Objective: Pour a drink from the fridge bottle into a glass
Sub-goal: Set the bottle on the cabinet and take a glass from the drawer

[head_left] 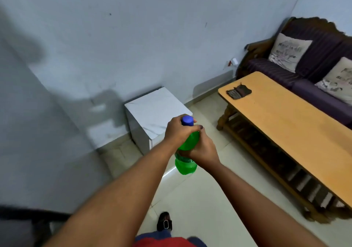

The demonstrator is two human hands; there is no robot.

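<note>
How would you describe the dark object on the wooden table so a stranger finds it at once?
Find the long wooden table before the purple sofa. At its far end, near the wall, lies a small dark pouch. It is the only thing on the tabletop.

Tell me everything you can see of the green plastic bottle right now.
The green plastic bottle is translucent, with a blue screw cap on. It is held in the air over the pale tiled floor, roughly upright, its top leaning away from the camera. The left hand wraps the neck just under the cap; the right hand grips the body. Its middle is hidden by the hands, and the fill level cannot be told.
</note>
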